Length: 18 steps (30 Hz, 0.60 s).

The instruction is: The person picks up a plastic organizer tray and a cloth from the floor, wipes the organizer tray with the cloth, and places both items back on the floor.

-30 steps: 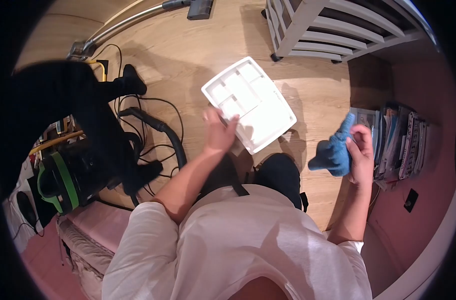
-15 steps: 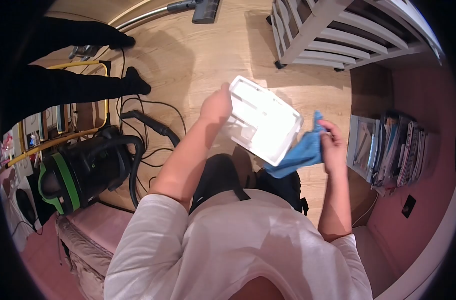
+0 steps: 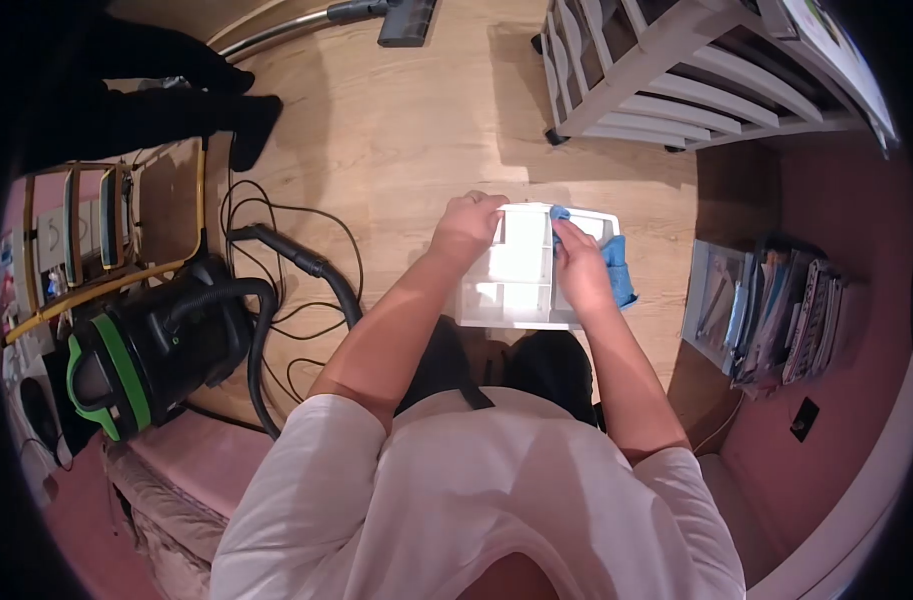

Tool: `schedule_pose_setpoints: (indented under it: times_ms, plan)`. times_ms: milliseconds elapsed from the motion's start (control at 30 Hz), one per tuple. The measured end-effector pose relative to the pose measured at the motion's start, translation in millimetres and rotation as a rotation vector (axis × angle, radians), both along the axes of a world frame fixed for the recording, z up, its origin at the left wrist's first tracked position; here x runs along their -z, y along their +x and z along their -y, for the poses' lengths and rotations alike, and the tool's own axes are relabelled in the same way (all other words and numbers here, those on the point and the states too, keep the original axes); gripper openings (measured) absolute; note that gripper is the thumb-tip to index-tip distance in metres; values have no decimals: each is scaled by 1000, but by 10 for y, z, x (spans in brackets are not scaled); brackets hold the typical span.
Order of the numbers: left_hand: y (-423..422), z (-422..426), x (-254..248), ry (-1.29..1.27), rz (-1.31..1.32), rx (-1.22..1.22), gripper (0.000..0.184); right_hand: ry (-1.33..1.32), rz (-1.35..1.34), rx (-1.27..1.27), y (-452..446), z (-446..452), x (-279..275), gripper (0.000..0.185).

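Observation:
A white plastic organizer tray (image 3: pixel 514 325) with several compartments is held up above my lap, its divided side facing me. My left hand (image 3: pixel 469 225) grips its far left corner, fingers closed over the rim. In my right hand (image 3: pixel 581 262) is a blue cloth (image 3: pixel 620 272), pinched at the fingertips against a divider inside the tray. Part of the cloth hangs out over the tray's right side. My right hand and forearm hide some of the right-hand compartments.
A black and green vacuum cleaner (image 3: pixel 162 345) with a coiled hose and cable lies on the left. Another person's dark-clad legs (image 3: pixel 167 125) are at upper left. A white slatted cart (image 3: pixel 667 85) stands upper right, above a bin of papers and magazines (image 3: pixel 777 315).
The tray has turned level and shifted slightly, its compartments now facing up. My right hand has moved left with the cloth into the tray. The other person's feet have shifted.

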<state>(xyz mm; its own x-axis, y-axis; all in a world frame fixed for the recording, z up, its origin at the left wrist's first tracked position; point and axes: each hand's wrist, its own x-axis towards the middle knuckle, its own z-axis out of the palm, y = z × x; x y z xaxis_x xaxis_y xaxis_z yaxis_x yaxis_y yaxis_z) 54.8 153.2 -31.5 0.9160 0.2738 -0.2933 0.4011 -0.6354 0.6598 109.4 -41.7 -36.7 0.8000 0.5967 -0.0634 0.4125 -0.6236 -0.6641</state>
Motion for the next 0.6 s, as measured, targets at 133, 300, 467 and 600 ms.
schedule_pose_setpoints:
  times_ms: [133, 300, 467, 600]
  plan:
    - [-34, -2, 30, -26, 119, -44, 18, -181, 85, -166, 75, 48, 79, 36]
    - [-53, 53, 115, 32, 145, -92, 19, -493, 205, -251, 191, -65, -145, 37]
    - [-70, 107, 140, 84, 115, -134, 20, -622, 102, -314, 314, -145, -256, 34]
    - [-76, 128, 132, 86, 124, -171, 20, -662, 140, -369, 354, -146, -202, 30]
